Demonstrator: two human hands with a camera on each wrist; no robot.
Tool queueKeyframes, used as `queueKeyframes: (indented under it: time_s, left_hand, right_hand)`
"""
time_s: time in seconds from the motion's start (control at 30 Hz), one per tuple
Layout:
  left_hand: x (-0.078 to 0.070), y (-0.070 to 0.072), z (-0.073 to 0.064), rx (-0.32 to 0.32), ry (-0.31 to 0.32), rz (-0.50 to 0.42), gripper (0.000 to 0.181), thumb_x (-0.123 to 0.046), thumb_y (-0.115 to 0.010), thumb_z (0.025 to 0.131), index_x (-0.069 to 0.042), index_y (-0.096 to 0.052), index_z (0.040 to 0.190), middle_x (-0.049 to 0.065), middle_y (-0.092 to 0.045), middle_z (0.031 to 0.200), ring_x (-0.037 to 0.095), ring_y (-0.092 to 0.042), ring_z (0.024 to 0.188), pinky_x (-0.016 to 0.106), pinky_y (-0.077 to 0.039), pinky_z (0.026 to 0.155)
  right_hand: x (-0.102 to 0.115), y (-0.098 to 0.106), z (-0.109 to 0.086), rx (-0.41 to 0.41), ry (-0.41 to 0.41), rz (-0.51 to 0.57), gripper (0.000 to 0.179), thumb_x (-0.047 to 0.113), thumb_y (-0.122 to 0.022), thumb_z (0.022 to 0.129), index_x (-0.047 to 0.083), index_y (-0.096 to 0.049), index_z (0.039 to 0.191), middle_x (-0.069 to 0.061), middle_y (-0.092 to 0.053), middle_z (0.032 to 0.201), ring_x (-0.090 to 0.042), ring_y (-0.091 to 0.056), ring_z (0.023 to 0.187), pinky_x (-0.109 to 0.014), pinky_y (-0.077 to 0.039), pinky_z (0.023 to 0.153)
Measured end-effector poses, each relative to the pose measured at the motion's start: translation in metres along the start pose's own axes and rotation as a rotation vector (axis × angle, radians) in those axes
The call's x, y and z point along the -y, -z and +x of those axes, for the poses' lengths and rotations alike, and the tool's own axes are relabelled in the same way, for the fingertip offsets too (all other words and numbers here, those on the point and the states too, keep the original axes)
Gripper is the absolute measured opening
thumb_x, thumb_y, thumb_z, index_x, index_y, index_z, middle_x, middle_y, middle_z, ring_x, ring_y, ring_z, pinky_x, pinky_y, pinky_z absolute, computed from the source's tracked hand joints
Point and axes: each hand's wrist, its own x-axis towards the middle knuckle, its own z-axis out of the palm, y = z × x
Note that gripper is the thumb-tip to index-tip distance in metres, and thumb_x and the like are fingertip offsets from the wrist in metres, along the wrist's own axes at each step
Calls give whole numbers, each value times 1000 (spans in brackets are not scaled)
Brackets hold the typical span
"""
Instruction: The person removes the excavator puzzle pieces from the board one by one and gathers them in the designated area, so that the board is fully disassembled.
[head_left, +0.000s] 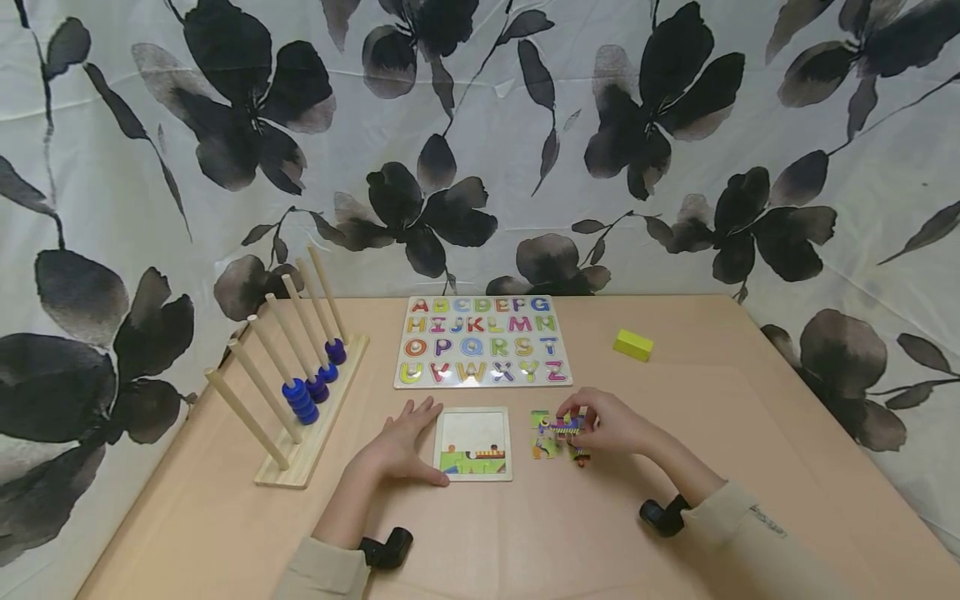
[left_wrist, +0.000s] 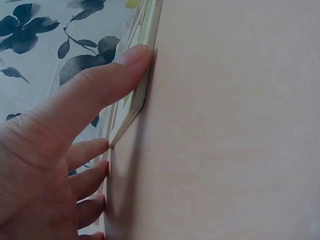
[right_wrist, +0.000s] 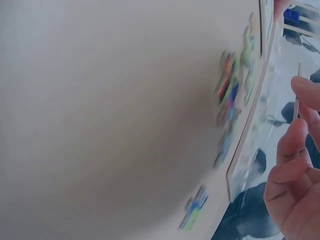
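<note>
A small square jigsaw tray point(head_left: 472, 411) lies on the table, pieces filling its lower part with green and a train-like picture. My left hand point(head_left: 397, 447) is spread at its left side. In the left wrist view the thumb point(left_wrist: 117, 70) rests against the tray's edge, the other fingers beside it. My right hand point(head_left: 611, 423) is over a cluster of colourful loose jigsaw pieces point(head_left: 543, 447) right of the tray. In the right wrist view it pinches a thin jigsaw piece point(right_wrist: 298, 110), seen edge-on, between thumb and fingers; its picture is hidden. Loose pieces point(right_wrist: 230, 100) appear blurred there.
Behind the tray lies an alphabet board point(head_left: 483, 386) with coloured letters. A yellow block point(head_left: 633, 345) sits at the back right. On the left stands a wooden peg rack point(head_left: 281, 477) with blue rings point(head_left: 302, 404) on several pegs. A floral cloth point(head_left: 517, 125) hangs behind the table.
</note>
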Motion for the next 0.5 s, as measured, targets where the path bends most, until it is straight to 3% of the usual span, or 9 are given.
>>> queueKeyframes:
  time_s: [0.5]
  left_hand:
    - [0,1,0,3,-5,7,108,-38,-87,54,-4,-34,141,16,-24,148,39,-9,136,60,-10,105]
  right_hand:
    - [-28,13,-26,-8,8,-14,31,-3,-72,72,4,-61,100,-6,-50,90,-10,-46,61,-20,-42,50]
